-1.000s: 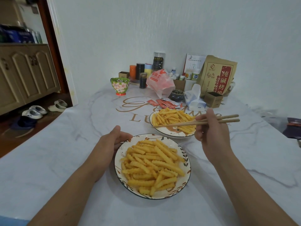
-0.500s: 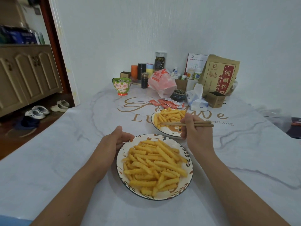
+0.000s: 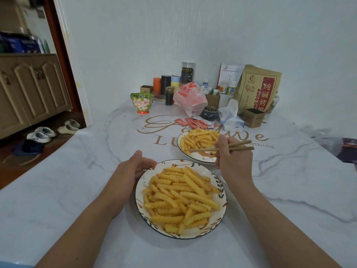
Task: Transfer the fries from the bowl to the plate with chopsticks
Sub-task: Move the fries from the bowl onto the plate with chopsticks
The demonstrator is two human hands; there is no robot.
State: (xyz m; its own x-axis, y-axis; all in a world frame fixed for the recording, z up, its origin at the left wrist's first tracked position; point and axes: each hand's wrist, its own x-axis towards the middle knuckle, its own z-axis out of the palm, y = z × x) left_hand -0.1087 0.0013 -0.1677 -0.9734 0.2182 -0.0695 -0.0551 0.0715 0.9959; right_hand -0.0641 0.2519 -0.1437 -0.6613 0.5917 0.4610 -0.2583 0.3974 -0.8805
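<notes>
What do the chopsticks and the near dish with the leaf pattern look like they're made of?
Chopsticks: likely wood or bamboo, matte tan, with no shine. Near dish: probably glazed ceramic, glossy white with a dark rim line and painted leaves.
</notes>
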